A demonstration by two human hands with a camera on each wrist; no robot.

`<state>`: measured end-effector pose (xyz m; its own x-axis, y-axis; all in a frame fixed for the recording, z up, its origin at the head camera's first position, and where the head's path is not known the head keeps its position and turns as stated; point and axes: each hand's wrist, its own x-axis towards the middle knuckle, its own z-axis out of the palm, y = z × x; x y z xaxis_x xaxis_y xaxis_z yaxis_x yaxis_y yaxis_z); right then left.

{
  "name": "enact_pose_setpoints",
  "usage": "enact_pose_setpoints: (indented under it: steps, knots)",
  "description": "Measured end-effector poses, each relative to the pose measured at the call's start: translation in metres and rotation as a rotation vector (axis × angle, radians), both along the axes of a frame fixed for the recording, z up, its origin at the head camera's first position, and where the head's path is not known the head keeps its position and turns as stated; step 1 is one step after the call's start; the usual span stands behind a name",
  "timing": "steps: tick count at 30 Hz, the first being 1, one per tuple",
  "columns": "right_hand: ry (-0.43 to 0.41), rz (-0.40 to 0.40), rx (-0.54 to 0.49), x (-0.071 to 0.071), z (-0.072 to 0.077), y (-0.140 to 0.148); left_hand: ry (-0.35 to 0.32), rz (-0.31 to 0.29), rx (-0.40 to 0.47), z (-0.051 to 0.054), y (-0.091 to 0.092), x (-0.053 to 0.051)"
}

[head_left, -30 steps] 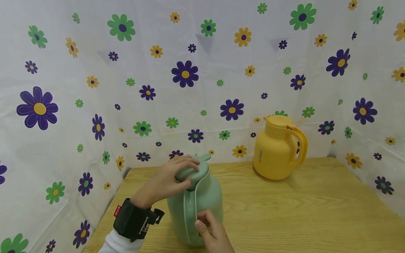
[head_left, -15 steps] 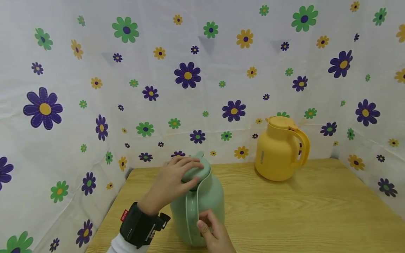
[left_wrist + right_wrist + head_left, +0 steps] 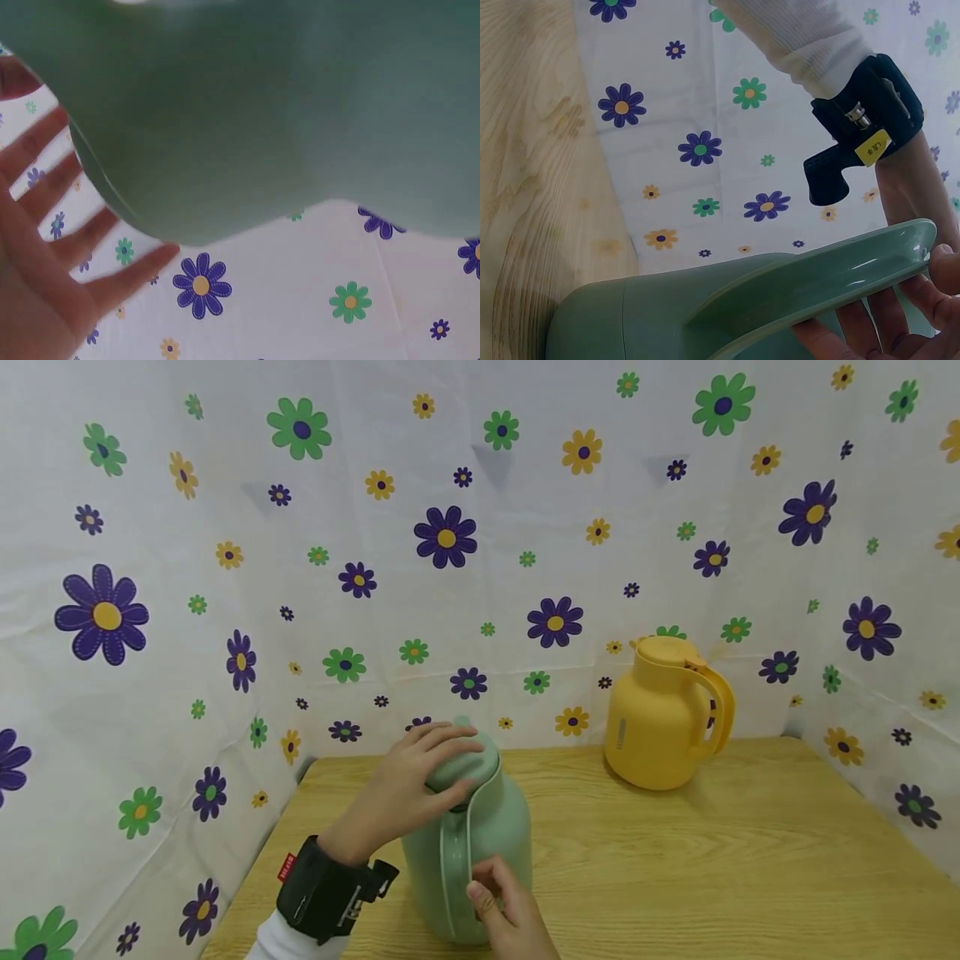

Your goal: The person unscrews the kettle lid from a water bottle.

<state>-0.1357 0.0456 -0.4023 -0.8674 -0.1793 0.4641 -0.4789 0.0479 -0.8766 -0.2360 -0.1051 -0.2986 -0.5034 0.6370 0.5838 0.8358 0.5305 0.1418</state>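
Green jug (image 3: 506,827) upright on bench (image 3: 675,860), lower centre of frame. Your left grip (image 3: 408,785) lies spread over its lid (image 3: 472,767), probably steadying the top; your right grip (image 3: 512,910) pinches the handle (image 3: 455,868) between thumb and fingers, likely to stop it turning. Yellow jug (image 3: 648,731) well apart, right of centre.

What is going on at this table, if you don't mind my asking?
A person's left hand rests on the lid of a green jug, while the right hand grips its handle. The jug stands upright on the table. A yellow jug stands farther back to the right, with neither hand on it.
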Motion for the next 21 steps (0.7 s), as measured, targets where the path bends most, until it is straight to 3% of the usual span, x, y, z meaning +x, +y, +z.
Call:
enact_pose_setpoints:
  steps: [2,4,8,11,18,21]
  knots:
    - [0.018,-0.009,-0.001,0.000,-0.001,-0.001,-0.035,-0.075,0.010,0.001,-0.004,-0.001]
    - [0.034,-0.016,-0.001,-0.001,-0.001,-0.002,-0.055,-0.111,-0.002,0.002,-0.007,-0.002]
    - [0.071,-0.024,-0.008,-0.002,-0.003,-0.002,-0.041,-0.119,-0.025,0.002,-0.008,-0.003]
    - [0.068,-0.026,-0.008,-0.001,-0.003,-0.002,-0.012,-0.085,-0.028,0.001,-0.007,-0.002]
    - [0.051,-0.033,0.001,0.000,-0.003,-0.002,0.116,0.083,-0.041,-0.004,0.003,-0.001]
    - [0.053,-0.033,-0.001,0.000,-0.003,-0.002,0.139,0.101,-0.042,-0.006,0.005,-0.002]
